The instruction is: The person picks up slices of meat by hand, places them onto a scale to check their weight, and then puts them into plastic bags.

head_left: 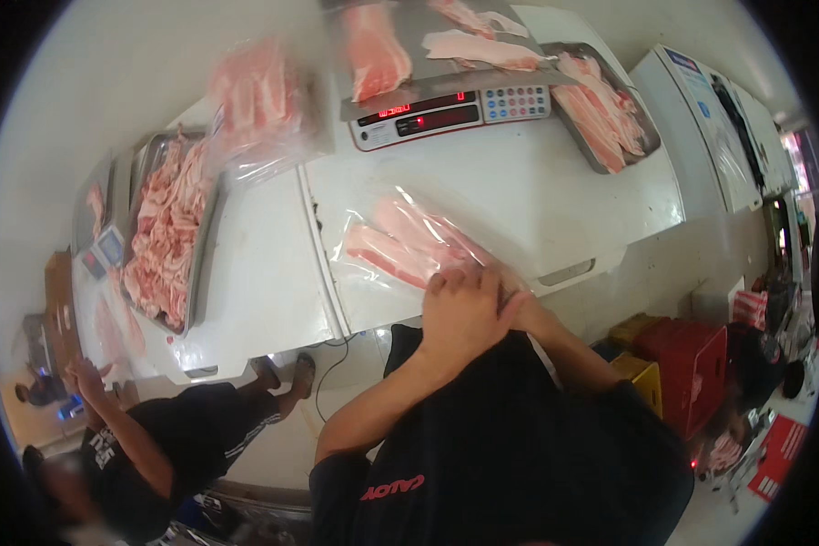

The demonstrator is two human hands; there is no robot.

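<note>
Two bare hands meet at the near right end of a clear plastic bag (428, 235), which lies on a white tabletop (555, 205) close to its front edge. The left hand (464, 298) is on top, its fingers bent over and grasping the gathered plastic; the right hand (526, 312) comes in from the right, its thumb side close against the left hand, but its fingers are mostly hidden, so I cannot tell how firmly it holds. Inside the bag, pale pink meat slices (382, 257) stretch away from the grip, up and to the left, lying flat under the wrinkled film. Straight beyond the grip, well apart from it, sits a digital scale (450, 118) with red lit figures and a keypad, bearing a metal platter (419, 55) with more slices. Beyond the grip and to its right, a metal tray (648, 141) holds long, fat-edged strips. Far to the left of the grip, a deep metal tray (202, 268) is heaped with meat pieces, and a filled clear package (257, 100) lies between that tray and the scale. Lower right of the hands stand a red crate (687, 373) and a yellow crate (642, 380); well to their left is a co-worker (177, 441) in dark clothes.
</note>
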